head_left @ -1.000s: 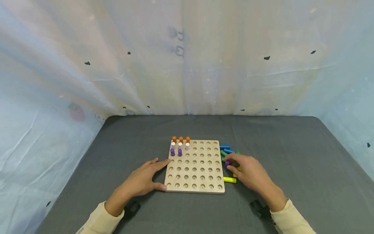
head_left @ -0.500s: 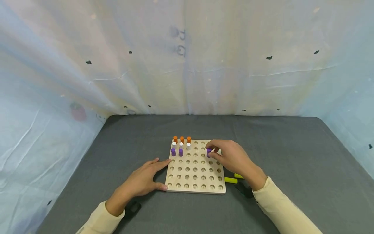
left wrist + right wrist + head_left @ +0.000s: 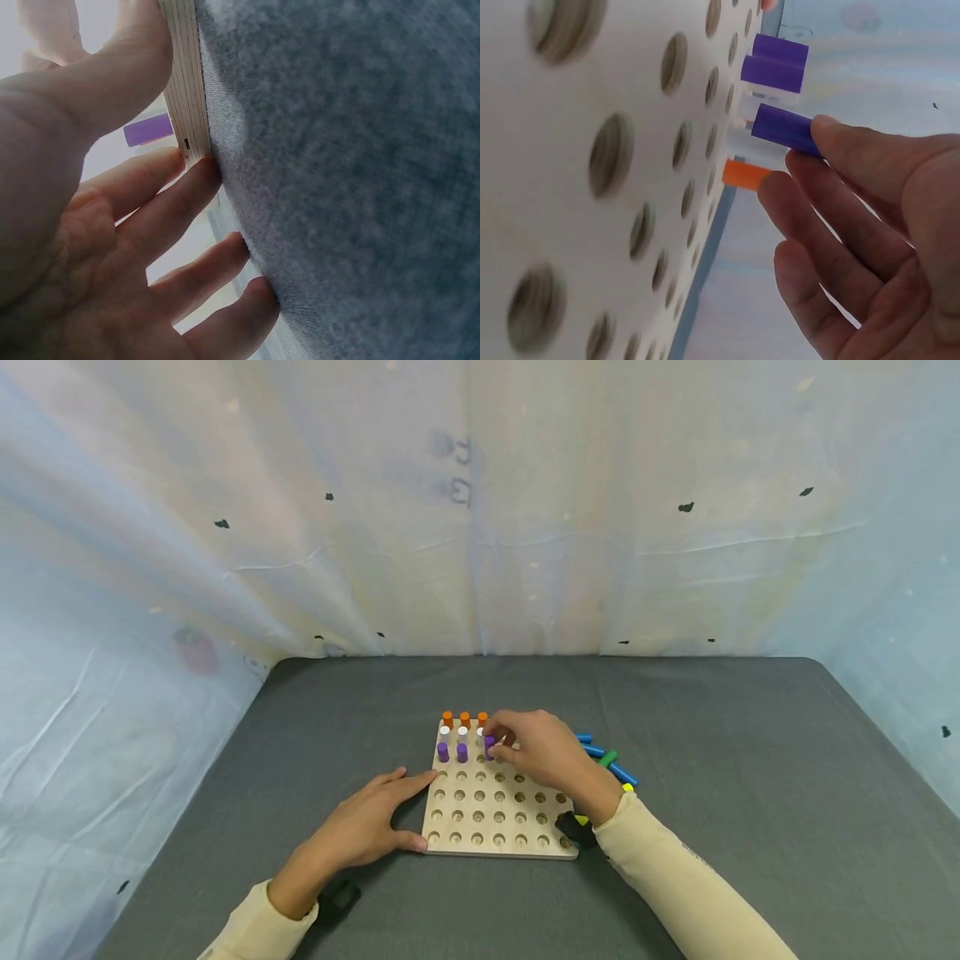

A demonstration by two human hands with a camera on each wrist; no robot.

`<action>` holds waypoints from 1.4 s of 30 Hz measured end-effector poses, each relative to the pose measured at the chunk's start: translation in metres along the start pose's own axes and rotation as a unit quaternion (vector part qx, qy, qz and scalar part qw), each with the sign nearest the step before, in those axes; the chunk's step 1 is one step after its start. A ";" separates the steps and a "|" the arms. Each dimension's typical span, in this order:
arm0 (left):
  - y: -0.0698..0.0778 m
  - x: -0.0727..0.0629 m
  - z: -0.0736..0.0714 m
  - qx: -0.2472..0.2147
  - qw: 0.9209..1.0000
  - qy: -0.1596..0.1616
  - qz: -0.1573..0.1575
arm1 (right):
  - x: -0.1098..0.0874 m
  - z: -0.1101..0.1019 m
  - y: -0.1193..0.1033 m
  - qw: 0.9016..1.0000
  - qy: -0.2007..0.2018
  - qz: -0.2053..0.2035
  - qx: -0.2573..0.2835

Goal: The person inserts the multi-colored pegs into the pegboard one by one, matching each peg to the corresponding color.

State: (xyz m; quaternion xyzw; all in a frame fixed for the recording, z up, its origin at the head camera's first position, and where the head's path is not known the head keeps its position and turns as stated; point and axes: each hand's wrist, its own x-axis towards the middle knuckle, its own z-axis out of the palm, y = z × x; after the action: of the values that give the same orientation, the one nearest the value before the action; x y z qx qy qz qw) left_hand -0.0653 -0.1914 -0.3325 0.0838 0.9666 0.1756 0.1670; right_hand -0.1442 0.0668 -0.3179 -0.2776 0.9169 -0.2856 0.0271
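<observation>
A square wooden pegboard (image 3: 510,828) with rows of round holes lies on the grey cloth. My left hand (image 3: 363,822) is spread at its left side, thumb and index finger touching the edge. Between thumb and fingertips, my right hand (image 3: 551,752) pinches a purple peg (image 3: 786,130), held just off the board's face in the right wrist view, beside two standing purple pegs (image 3: 776,64). In the head view, orange pegs (image 3: 465,719) fill the start of the back row, with white pegs (image 3: 462,735) in front of them. The right hand covers the board's back right part.
Blue pegs (image 3: 622,774), a green peg (image 3: 607,759) and a partly hidden yellow peg (image 3: 627,787) lie loose beyond the board's right side. A pale curtain (image 3: 555,527) hangs behind the table and along both sides.
My right hand has carried the purple peg from the loose pile leftward across the board to the two standing purple pegs. The left hand stays at the board's edge.
</observation>
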 end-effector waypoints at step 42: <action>-0.002 0.001 -0.001 0.000 1.000 0.002 0.006 | -0.025 -0.019 0.009 0.999 -0.019 -0.006 -0.027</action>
State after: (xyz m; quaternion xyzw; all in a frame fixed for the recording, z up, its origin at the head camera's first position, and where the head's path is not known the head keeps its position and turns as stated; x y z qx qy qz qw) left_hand -0.0669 -0.1932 -0.3322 0.0887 0.9665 0.1769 0.1637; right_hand -0.1320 0.0957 -0.3101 -0.2891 0.9218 -0.2559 0.0355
